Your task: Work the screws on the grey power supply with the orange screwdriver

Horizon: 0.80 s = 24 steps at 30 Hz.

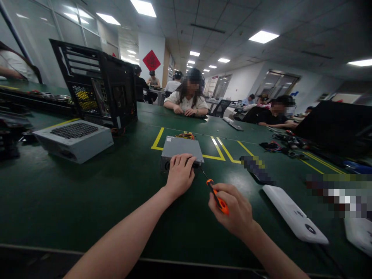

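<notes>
A grey power supply unit (pixel 182 146) lies on the green table, with a bundle of coloured cables (pixel 186 135) at its far side. My left hand (pixel 180 174) grips its near edge, fingers curled over the top. In my right hand (pixel 234 209) is a screwdriver (pixel 223 206) with an orange and black handle. Its thin shaft points up and left, and the tip is at the unit's near right corner. Whether the tip sits in a screw is too small to tell.
Left stand a second power supply unit (pixel 78 139) and an open black computer case (pixel 99 85). To the right lie a white device (pixel 293 213), a dark blurred object (pixel 257 170) and loose cables (pixel 287 143). A person (pixel 187 97) sits across the table (pixel 122 217).
</notes>
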### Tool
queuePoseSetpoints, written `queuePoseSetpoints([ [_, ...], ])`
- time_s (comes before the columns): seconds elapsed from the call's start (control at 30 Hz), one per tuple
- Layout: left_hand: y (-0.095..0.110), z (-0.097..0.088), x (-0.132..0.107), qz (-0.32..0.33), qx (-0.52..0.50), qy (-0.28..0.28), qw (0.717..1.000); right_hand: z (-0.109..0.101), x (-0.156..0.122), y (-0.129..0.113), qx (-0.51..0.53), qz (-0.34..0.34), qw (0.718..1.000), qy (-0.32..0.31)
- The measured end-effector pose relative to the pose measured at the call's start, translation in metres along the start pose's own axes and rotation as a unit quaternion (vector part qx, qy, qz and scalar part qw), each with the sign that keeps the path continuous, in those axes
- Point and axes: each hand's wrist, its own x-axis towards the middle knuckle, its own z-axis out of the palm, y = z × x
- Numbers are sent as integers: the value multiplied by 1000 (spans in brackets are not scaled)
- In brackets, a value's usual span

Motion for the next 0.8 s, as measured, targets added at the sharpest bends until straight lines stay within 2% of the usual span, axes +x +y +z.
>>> queuePoseSetpoints([
  [0.07, 0, 0, 0, -1, 2, 1, 1000, 0, -5, 10, 5, -57, 998, -8],
  [0.1, 1, 0, 0, -2, 2, 1, 1000, 1, -8, 12, 15, -59, 998, -9],
  [0.17, 1, 0, 0, -4, 1, 2, 1000, 5, -11, 13, 52, 4, 999, 9],
  [0.23, 1, 1, 0, -7, -1, 3, 1000, 9, -13, 8, 96, 102, 989, 50],
  [0.3, 1, 2, -1, -8, -4, 2, 1000, 11, -15, 1, 120, 138, 981, 65],
  [0.33, 1, 2, -1, -8, -5, 2, 1000, 11, -15, -2, 121, 126, 983, 49],
  [0.43, 0, 2, -1, -6, -9, -3, 1000, 9, -14, -7, 115, 64, 989, -60],
  [0.5, 0, 1, -1, -6, -9, -5, 1000, 7, -13, -7, 126, 60, 984, -107],
  [0.57, 0, 1, -1, -5, -9, -6, 1000, 7, -13, -6, 155, 77, 979, -107],
  [0.73, -1, 1, -1, -3, -7, -6, 1000, 12, -16, -8, 203, 147, 968, -38],
  [0.8, -1, 1, -1, -4, -6, -7, 1000, 12, -16, -9, 198, 132, 969, -57],
])
